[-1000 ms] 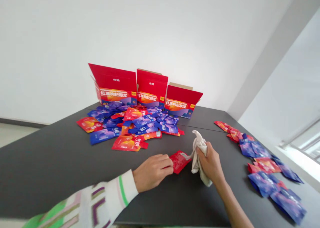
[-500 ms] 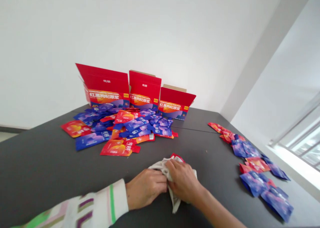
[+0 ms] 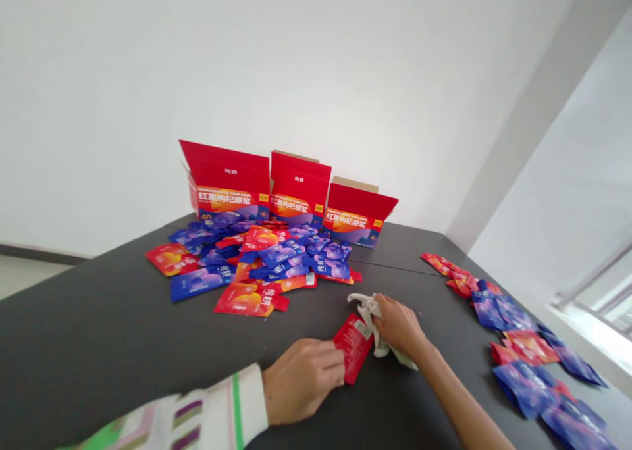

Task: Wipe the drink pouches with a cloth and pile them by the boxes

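Note:
A red pouch (image 3: 354,351) lies on the dark table with its printed back and barcode facing up. My left hand (image 3: 305,379) has closed fingers gripping the pouch's lower left edge. In my right hand (image 3: 399,325) a white cloth (image 3: 371,318) is bunched up, and it touches the pouch's upper right side. The fingertips of my right hand are partly hidden by the cloth.
Beyond my hands a pile of red and blue pouches (image 3: 281,259) spreads in front of three open red boxes (image 3: 232,180). Along the table's right edge runs a row of more pouches (image 3: 530,348). A white wall (image 3: 296,62) rises behind the table (image 3: 123,345).
My right hand has moved up and right with the cloth, away from my left hand. The red pouch, mostly covered before, now shows its back. The view has shifted a little left.

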The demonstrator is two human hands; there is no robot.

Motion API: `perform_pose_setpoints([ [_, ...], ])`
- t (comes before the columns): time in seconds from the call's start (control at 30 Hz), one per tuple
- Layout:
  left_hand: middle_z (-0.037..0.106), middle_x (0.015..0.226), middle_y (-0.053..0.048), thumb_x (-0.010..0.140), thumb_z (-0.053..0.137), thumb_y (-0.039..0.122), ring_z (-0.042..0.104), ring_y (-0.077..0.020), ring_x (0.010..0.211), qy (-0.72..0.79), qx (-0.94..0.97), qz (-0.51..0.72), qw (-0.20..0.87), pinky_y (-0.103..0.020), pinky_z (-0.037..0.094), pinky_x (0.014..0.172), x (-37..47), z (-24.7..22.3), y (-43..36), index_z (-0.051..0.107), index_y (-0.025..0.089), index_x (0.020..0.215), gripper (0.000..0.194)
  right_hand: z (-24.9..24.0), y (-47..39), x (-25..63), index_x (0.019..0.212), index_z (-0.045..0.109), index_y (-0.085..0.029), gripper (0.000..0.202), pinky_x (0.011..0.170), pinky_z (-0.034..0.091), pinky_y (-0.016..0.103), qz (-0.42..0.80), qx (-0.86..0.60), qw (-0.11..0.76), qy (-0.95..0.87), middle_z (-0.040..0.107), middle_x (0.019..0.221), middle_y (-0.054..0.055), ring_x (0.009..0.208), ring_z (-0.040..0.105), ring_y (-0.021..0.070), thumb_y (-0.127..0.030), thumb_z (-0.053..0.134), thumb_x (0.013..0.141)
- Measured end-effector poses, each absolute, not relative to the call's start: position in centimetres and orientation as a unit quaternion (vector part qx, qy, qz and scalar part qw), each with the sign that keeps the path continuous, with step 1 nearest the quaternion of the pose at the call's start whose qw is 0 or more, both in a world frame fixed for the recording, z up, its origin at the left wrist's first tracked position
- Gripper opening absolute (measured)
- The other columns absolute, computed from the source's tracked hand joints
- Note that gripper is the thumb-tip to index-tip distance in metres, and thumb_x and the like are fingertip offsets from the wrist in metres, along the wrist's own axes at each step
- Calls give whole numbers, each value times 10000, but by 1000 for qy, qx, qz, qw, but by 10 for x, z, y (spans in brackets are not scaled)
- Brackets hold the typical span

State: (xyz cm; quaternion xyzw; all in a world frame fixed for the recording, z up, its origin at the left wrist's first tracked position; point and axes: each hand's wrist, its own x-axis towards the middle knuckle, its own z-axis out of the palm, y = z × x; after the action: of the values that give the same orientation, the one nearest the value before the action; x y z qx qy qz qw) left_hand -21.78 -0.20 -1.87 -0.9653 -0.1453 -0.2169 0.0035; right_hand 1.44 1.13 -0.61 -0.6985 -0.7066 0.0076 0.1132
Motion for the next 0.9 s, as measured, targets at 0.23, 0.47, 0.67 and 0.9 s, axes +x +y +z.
perform_pose_setpoints([
  [0.23, 580, 639, 19, 945, 316, 364, 571, -117, 540, -407, -812, -343, -242, -230, 397, 546, -227, -1, 16, 452, 198, 800, 259, 0, 5, 28, 827, 464, -207, 187, 622, 388, 222, 88, -681, 308, -658, 597, 737, 4, 689, 565, 150, -345, 353, 886],
  [0.47, 614, 699, -5, 887, 408, 305, 602, -163, 637, -465, -831, -201, -229, -247, 398, 587, -222, -29, 27, 495, 207, 826, 145, -10, -16, -42, 1024, 499, -198, 237, 721, 395, 257, 53, -661, 190, -724, 629, 978, 66, 893, 597, 196, -212, 473, 790],
  [0.67, 612, 772, -28, 898, 382, 267, 582, -200, 745, -462, -858, -156, -161, -274, 382, 643, -220, -29, 19, 506, 224, 861, 136, -7, -8, -46, 980, 510, -182, 180, 664, 413, 288, -10, -766, 82, -637, 630, 927, 85, 823, 623, 225, -202, 438, 816],
  [0.9, 614, 806, -48, 895, 382, 236, 589, -204, 768, -455, -865, -145, -152, -277, 384, 663, -217, -32, 20, 507, 215, 903, 127, -8, -22, -53, 1040, 495, -187, 234, 685, 427, 292, -4, -717, 68, -694, 626, 957, 95, 855, 623, 226, -179, 460, 808],
])
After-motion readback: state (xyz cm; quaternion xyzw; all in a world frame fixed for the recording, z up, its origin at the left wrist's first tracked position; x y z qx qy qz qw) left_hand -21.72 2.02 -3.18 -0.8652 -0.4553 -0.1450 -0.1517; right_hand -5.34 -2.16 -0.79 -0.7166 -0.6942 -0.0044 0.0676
